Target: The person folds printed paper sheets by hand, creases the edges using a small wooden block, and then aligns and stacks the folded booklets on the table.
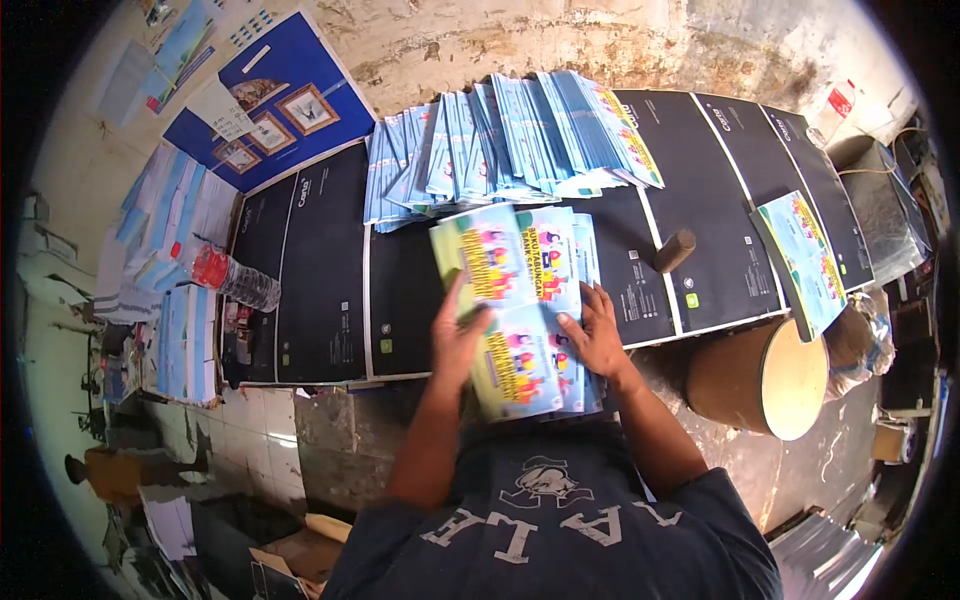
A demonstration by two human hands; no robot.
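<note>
A colourful printed booklet cover (pixel 497 262), blue and green with cartoon figures, is lifted and tilted in my left hand (pixel 457 340), which grips its lower left edge. My right hand (pixel 597 333) lies flat with fingers spread on the stack of the same booklets (pixel 548 375) underneath, at the near edge of the black worktable (pixel 320 290). Behind the stack, several fanned piles of light-blue printed sheets (pixel 500 140) lean across the table's far side.
A plastic bottle with a red label (pixel 232 276) lies at the table's left. A small brown cylinder (pixel 674 250) stands to the right, next to another stack of booklets (pixel 803 255). A large cardboard drum (pixel 765 375) sits below the right edge. Blue posters (pixel 270 100) lie on the far left.
</note>
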